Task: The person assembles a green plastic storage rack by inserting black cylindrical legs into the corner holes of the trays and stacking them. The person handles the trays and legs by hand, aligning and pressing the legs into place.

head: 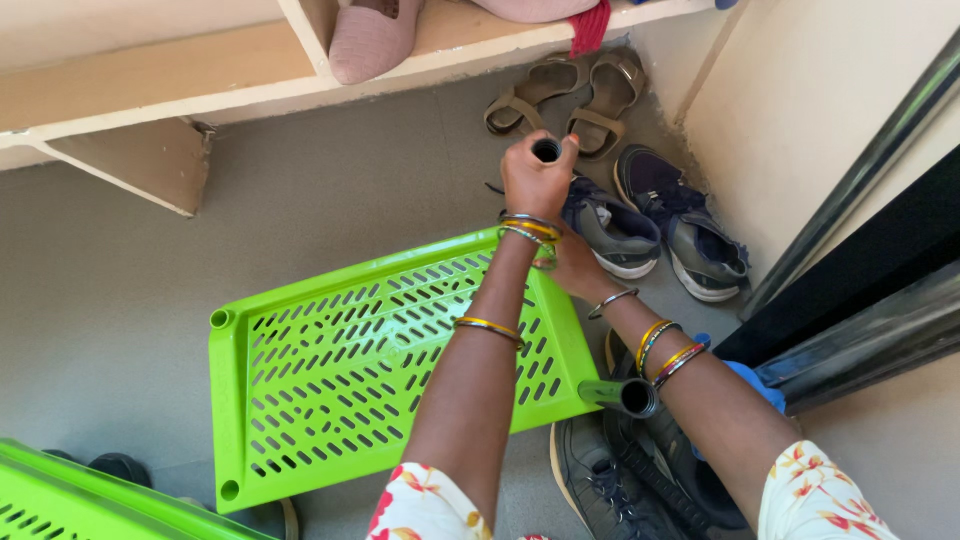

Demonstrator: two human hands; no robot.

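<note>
A bright green perforated plastic shelf panel (340, 360) lies flat on the grey floor. My left hand (535, 180) grips a dark upright tube (547, 150) at the panel's far right corner. My right hand (572, 268) reaches under my left forearm and holds the panel's edge at that same corner; its fingers are mostly hidden. Another dark tube (622, 396) stands in the panel's near right corner, beside my right forearm. Both wrists wear bangles.
A second green panel (60, 500) shows at the bottom left. Grey sneakers (660, 225) and tan sandals (575, 95) lie by the wall corner. More dark shoes (610, 480) sit under my right arm. A wooden shelf (150, 90) with pink shoes runs along the top.
</note>
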